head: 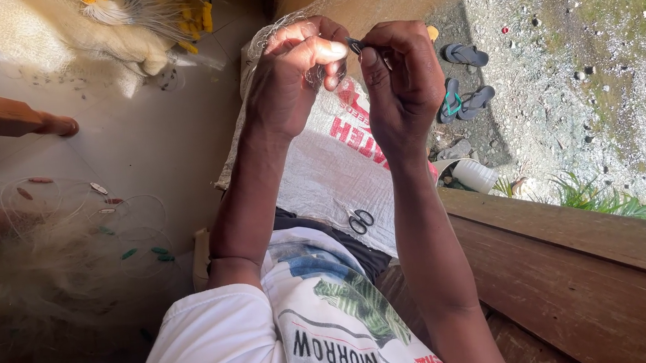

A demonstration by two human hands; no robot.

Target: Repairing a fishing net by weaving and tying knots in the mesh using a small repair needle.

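My left hand (290, 74) is raised in front of me, its fingers pinched on thin, clear strands of fishing net (277, 32). Touching it on the right, my right hand (402, 79) grips a small dark tool (355, 45) between thumb and fingertips. The tool's tip meets the strands held by my left hand. A white woven sack (323, 177) lies over my lap below both hands. Small scissors (360, 220) rest on the sack, untouched.
A heap of fine net with small floats (51, 231) lies on the pale floor at the left, more net with yellow floats (165, 15) at the top. A wooden beam (583, 259) runs along the right. Beyond it are gravel, flip-flops (465, 81) and a white bottle (474, 175).
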